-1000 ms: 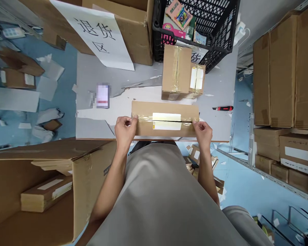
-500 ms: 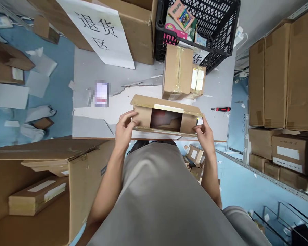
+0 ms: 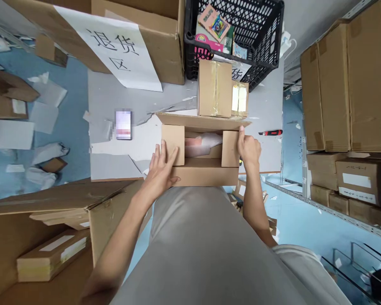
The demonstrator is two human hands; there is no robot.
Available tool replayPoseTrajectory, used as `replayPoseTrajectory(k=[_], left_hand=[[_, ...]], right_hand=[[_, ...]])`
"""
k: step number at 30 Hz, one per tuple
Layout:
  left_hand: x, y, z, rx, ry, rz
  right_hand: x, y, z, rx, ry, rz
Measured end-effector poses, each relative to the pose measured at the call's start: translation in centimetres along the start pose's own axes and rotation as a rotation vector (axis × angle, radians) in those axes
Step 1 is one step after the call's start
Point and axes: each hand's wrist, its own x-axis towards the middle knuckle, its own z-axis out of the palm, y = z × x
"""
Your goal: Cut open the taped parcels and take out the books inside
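A long cardboard box (image 3: 206, 176) lies at the table's near edge with its top flaps folded outward. Between its two short end flaps I see something pinkish in a clear or whitish wrapping (image 3: 198, 146); its kind cannot be made out. My left hand (image 3: 161, 168) rests with spread fingers on the left end flap, its thumb by the near flap. At the other end my right hand (image 3: 249, 148) is closed on the box's right edge, thumb up against the far flap and the other fingers curled.
Two taped cartons (image 3: 214, 87) stand just behind the box. Farther back are a black crate (image 3: 266, 51) with small packages and a large carton (image 3: 161, 46) bearing a paper sign. A red utility knife (image 3: 271, 133) lies right, a phone (image 3: 124, 125) left. An open carton (image 3: 114, 216) stands lower left.
The box's near and far long flaps have swung outward, so the opening is wider. My left hand has flattened onto the left flap; my right hand has moved up along the right end.
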Motion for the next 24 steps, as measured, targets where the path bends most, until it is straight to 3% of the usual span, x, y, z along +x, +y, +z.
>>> replayPoseTrajectory(k=[3, 6, 9, 11, 16, 19, 24], left_hand=[[1.6, 2.2, -0.1, 0.160, -0.022, 0.132], [3.8, 3.4, -0.6, 0.229, -0.129, 0.239], [5.7, 3.1, -1.3, 0.288, -0.212, 0.232], [6.1, 2.8, -1.8, 0.329, -0.235, 0.221], [3.9, 3.0, -2.7, 0.333, -0.212, 0.237], [1.8, 3.7, -3.1, 0.322, -0.146, 0.209], [-0.7, 3.8, -4.8, 0.360, -0.003, 0.098]], right_hand=[[2.7, 0.3, 2.4, 0.015, 0.044, 0.077], [4.1, 0.6, 3.3, 0.026, 0.015, 0.131], [3.5, 0.6, 2.8, 0.053, 0.017, 0.081], [2.3, 0.5, 2.1, 0.107, 0.037, -0.026], [0.5, 0.0, 0.9, 0.433, -0.048, -0.340], [1.0, -0.3, 1.1, 0.475, -0.081, -0.308], [3.2, -0.6, 2.8, 0.412, -0.008, -0.176]])
